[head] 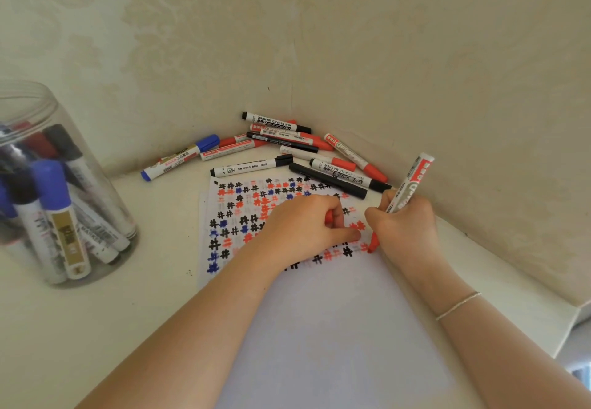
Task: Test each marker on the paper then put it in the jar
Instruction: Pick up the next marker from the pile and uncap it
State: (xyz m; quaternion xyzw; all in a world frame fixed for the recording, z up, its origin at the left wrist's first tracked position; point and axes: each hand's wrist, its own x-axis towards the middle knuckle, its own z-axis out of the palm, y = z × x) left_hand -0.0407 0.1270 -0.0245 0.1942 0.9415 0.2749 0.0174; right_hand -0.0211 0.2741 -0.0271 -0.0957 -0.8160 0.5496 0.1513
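Surface: cream table [153, 306] set into a wall corner.
Centre: paper [319, 328] lying flat, covered in hash marks.
12 o'clock: loose markers [287, 143] piled.
9 o'clock: clear jar [54, 184] standing upright.

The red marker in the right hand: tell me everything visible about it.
The red marker has a white barrel printed in red and grey. It is uncapped, tilted, red tip down on the paper beside red hash marks. The right hand grips its lower barrel. The left hand holds a red piece, probably its cap.
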